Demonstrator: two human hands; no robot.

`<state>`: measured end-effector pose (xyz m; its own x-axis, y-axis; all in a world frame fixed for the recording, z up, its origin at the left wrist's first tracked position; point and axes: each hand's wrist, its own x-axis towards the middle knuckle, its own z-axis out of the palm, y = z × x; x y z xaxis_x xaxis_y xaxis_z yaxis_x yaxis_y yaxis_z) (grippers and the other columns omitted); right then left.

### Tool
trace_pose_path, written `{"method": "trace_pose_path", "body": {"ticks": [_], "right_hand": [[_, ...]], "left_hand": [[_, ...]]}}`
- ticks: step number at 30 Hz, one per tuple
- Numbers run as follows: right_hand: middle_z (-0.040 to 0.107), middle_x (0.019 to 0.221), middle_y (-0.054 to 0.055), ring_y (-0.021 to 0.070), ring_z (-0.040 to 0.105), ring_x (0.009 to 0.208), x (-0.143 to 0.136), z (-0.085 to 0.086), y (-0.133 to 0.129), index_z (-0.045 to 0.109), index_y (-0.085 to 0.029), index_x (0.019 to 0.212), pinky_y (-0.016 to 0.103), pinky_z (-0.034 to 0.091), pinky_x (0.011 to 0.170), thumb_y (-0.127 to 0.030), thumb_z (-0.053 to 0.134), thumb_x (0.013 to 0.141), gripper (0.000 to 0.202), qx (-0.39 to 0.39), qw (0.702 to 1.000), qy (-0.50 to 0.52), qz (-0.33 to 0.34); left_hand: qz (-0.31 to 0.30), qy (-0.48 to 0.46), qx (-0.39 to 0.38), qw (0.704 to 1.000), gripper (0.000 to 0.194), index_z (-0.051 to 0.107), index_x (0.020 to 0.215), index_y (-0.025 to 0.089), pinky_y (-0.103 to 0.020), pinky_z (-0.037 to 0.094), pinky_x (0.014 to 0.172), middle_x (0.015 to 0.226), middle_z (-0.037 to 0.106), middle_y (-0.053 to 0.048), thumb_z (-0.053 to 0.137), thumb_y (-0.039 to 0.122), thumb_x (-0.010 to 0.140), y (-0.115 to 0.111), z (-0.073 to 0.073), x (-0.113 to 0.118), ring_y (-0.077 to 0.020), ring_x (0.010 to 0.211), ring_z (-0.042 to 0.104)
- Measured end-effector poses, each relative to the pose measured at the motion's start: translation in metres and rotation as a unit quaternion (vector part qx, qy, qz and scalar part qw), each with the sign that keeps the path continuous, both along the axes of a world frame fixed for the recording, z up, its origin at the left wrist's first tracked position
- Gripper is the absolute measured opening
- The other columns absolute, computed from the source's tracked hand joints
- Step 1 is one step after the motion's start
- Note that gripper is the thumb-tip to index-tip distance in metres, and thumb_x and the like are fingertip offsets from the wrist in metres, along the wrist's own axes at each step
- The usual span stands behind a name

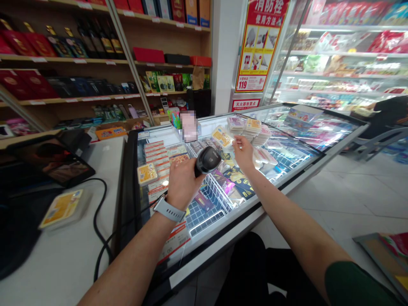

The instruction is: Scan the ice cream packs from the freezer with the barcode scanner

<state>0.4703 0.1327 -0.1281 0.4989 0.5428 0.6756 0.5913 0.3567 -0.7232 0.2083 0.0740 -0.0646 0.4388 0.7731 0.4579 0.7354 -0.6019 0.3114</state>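
My left hand (181, 180), with a grey watch strap (170, 209) at its wrist, is closed around a black handheld barcode scanner (208, 160). The scanner's head points away from me, over the glass-topped freezer. Between the fingertips of my right hand (242, 152) is a flat clear pack with a yellow label (222, 137), tilted up in front of the scanner. Just beyond that hand stand stacks of similar packs (253, 126) with yellow and purple labels. Another yellow-labelled pack (147, 173) lies on the glass left of my left hand.
Red-and-white price labels (156, 155) cover the freezer's left end. To the left, a counter (110, 170) carries a tablet-like screen (52, 159), black cables and a yellow-labelled pack (62, 207). Shelves of bottles and boxes (95, 61) stand behind. A person in dark clothing (379, 117) is at the right edge.
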Motion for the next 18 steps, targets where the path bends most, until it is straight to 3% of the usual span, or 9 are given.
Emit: {"method": "trace_pose_path", "body": {"ticks": [6,14,18], "right_hand": [[0.068,0.088,0.005,0.0197,0.062,0.08,-0.01,-0.009,0.012,0.064,-0.019,0.1,0.036,0.051,0.078,-0.027,0.056,0.081,0.022,-0.004,0.999,0.038,0.001],[0.067,0.088,0.005,0.0199,0.062,0.081,-0.001,-0.022,0.007,0.063,-0.02,0.101,0.036,0.053,0.075,-0.035,0.057,0.083,0.025,-0.01,0.998,0.059,0.006],[0.066,0.087,0.005,0.019,0.062,0.075,0.002,-0.023,0.007,0.062,-0.02,0.102,0.033,0.053,0.064,-0.038,0.057,0.082,0.028,-0.016,0.996,0.085,0.019]], "left_hand": [[0.002,-0.003,0.002,1.0,0.025,0.063,0.105,0.022,-0.045,0.039,0.098,0.1,0.072,-0.007,0.061,0.034,0.083,0.0,0.0,-0.001,-0.0271,0.099,0.064],[-0.003,0.001,0.008,1.0,0.026,0.063,0.106,0.022,-0.05,0.034,0.103,0.099,0.072,-0.007,0.061,0.035,0.083,0.002,-0.006,0.001,-0.0267,0.097,0.065],[-0.001,0.004,0.003,1.0,0.026,0.063,0.105,0.023,-0.05,0.035,0.102,0.098,0.072,-0.007,0.062,0.035,0.082,0.002,-0.006,0.001,-0.0268,0.096,0.065]]}}
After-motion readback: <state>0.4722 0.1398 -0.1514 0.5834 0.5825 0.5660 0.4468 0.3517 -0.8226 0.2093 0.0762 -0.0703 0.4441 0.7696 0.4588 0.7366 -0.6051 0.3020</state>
